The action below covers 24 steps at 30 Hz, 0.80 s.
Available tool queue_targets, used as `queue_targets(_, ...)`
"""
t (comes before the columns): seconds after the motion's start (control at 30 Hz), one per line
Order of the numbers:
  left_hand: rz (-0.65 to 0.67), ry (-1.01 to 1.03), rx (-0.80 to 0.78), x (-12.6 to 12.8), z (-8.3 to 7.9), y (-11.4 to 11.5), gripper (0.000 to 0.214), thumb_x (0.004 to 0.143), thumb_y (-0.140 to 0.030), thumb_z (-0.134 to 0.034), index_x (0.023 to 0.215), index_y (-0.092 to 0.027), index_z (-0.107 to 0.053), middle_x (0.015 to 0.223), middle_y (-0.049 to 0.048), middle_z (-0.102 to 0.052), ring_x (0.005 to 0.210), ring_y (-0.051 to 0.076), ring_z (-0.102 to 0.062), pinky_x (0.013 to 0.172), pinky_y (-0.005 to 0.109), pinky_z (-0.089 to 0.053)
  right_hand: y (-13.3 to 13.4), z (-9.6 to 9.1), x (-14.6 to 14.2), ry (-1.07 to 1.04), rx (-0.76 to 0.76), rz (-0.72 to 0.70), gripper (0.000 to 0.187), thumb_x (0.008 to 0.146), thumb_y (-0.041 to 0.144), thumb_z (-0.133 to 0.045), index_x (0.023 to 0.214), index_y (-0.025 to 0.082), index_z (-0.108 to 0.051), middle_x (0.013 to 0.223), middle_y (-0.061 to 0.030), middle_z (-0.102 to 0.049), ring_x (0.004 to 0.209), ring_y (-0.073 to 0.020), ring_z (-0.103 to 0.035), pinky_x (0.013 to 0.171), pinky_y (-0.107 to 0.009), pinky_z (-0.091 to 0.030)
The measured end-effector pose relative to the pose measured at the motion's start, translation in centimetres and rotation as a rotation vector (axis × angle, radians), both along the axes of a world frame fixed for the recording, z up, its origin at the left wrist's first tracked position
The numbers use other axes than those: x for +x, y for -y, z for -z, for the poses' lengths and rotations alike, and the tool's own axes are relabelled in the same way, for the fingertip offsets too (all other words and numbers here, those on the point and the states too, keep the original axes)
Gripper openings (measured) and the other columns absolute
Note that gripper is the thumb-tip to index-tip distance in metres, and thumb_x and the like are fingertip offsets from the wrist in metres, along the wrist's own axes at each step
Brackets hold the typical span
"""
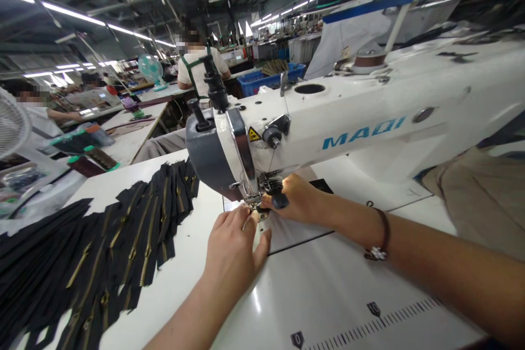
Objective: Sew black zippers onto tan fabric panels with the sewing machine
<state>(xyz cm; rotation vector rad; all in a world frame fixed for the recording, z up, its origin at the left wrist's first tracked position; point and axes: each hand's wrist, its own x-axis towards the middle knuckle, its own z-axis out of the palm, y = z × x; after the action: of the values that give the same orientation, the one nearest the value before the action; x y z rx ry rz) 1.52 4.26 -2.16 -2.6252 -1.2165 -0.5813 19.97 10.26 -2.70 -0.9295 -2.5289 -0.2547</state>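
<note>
A white sewing machine [361, 115] stands over the table, and both my hands are at its presser foot [254, 200]. From the front left, my left hand [233, 243] reaches to the foot, fingers bent and close together, thumb apart on the machine bed. My right hand [301, 199] is curled behind the needle area, its fingertips partly covered by the black knob and fittings. Whatever lies under the fingertips is too small and hidden to name. A flat black piece [322, 186] shows just beyond my right hand. Left of the machine lie black zippers [135, 229] with brass teeth and pulls.
A printed ruler scale [373, 325] runs along the table's front. Thread cones [100, 157] and a white fan [14, 126] are at the left. Beige cloth [479, 202] lies at the right. Farther back are a co-worker [199, 68] and a blue crate [270, 81].
</note>
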Motion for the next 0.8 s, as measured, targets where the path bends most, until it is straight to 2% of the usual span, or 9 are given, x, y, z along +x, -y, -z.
queue_targets(0.23,-0.013,0.033,-0.021,0.05,0.08,0.07,0.022,0.081,-0.024,-0.058,0.099,-0.012,-0.065,0.096,0.0123,-0.063,0.087,0.028,-0.06,0.077,0.043,-0.051,-0.24,0.42,-0.16,-0.021,0.026,-0.033,0.026,0.083,0.016,-0.052,0.06,0.015,-0.063,0.057,-0.0034,-0.062,0.05,-0.0127,-0.049,0.048,-0.026,-0.023)
queue_targets(0.5,-0.009,0.061,0.013,-0.37,0.82,0.09,0.021,0.084,-0.023,-0.054,0.101,-0.014,-0.063,0.102,0.0136,-0.06,0.09,0.028,-0.059,0.079,0.045,-0.05,-0.62,0.64,-0.52,-0.069,0.054,-0.054,0.021,0.072,0.009,-0.055,0.053,0.015,-0.06,0.05,-0.0023,-0.059,0.045,-0.0127,-0.047,0.044,-0.026,-0.021)
queue_targets(0.67,0.011,0.039,0.024,-0.63,0.95,-0.15,0.023,0.086,-0.023,-0.053,0.106,-0.015,-0.061,0.103,0.013,-0.06,0.091,0.028,-0.058,0.08,0.044,-0.05,-0.78,0.27,-0.61,-0.101,0.037,-0.037,0.026,0.079,0.016,-0.053,0.053,0.015,-0.059,0.051,-0.0027,-0.057,0.046,-0.012,-0.047,0.045,-0.024,-0.027)
queue_targets(0.8,0.014,0.044,0.047,-0.47,0.75,-0.26,0.021,0.084,-0.022,-0.055,0.101,-0.013,-0.063,0.099,0.0125,-0.06,0.088,0.028,-0.057,0.078,0.045,-0.05,-0.89,0.42,-0.6,-0.113,0.01,-0.012,0.028,0.082,0.021,-0.053,0.056,0.014,-0.059,0.053,-0.0031,-0.057,0.049,-0.0123,-0.048,0.047,-0.024,-0.03)
